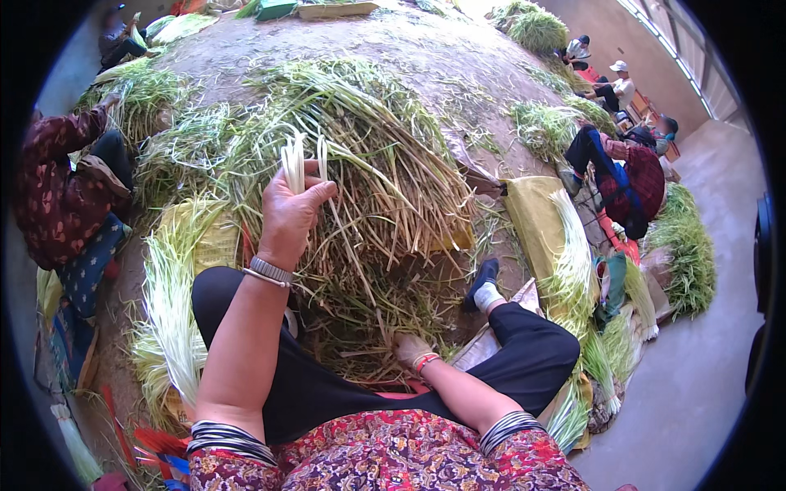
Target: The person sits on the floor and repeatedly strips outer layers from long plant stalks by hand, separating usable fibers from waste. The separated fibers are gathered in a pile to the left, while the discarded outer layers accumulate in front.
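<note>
Raised in front of the big heap of long green stalks (393, 178), my left hand (290, 212) grips several pale, peeled stalks (293, 161). One more stalk hangs from its fingers, running down towards my right hand. Low between my knees, my right hand (410, 351) is closed around the lower end of that stalk, beside loose leaves and peelings (368, 319); its fingertips are partly hidden. Cleaned whitish-green stalks (169, 307) lie in a long pile left of my knee. Another pale bundle (571, 245) rests at the right on a yellow woven sack (533, 212).
A person in a dark red patterned top (58, 190) sits close on the left. On the right a person in a checked shirt (635, 181) sits bent over, with others behind. Red and blue strips (163, 451) lie at the lower left. Green heaps (681, 251) stand around.
</note>
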Available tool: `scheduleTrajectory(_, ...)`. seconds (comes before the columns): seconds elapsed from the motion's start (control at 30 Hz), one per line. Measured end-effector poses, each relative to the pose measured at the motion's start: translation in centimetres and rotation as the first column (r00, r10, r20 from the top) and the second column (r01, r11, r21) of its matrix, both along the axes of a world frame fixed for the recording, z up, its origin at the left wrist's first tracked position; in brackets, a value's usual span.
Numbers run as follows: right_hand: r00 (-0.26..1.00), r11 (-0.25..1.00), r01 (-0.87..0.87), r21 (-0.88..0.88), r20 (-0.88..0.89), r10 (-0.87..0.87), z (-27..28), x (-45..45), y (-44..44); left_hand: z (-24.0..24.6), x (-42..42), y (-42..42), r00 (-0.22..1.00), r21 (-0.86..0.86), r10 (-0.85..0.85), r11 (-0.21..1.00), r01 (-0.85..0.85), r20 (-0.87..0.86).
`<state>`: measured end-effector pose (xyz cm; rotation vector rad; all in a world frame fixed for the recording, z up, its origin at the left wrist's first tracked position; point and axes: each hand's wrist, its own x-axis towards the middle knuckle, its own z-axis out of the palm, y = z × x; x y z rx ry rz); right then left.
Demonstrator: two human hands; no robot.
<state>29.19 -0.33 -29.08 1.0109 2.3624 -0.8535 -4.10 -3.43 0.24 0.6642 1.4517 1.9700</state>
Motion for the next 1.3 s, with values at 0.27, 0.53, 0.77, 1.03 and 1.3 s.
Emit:
scheduleTrajectory(0.27,0.873,0.990,0.081,0.116,-0.487,-0.014,13.9,-3.5,2.1,-0.4,0.0,-0.2,0.998,-0.002,0.042,0.999,-0.042,-0.036)
scheduleTrajectory(0.53,0.615,0.549,0.036,-0.835,-0.414,-0.671,19.0,-9.9,-1.9,-1.7,5.9,0.4,0.969,0.041,-0.001,0.999,-0.009,0.245)
scheduleTrajectory(0.77,0.677,0.731,0.116,-0.673,-0.484,-0.554,22.7,-9.4,1.6,-3.7,8.3,-1.9,0.900,-0.142,-0.417,0.891,0.432,0.125)
scheduleTrajectory(1.03,0.637,0.713,0.372,0.594,-0.722,0.269,22.0,-11.5,14.6,2.2,-3.9,-3.4,0.941,0.414,0.275,0.847,-0.335,0.199)
scheduleTrajectory(1.3,0.682,0.913,0.341,0.226,-0.727,-0.074,23.0,-12.5,14.1,-1.4,-1.2,-1.7,0.847,0.214,-0.100,0.977,-0.016,0.522)
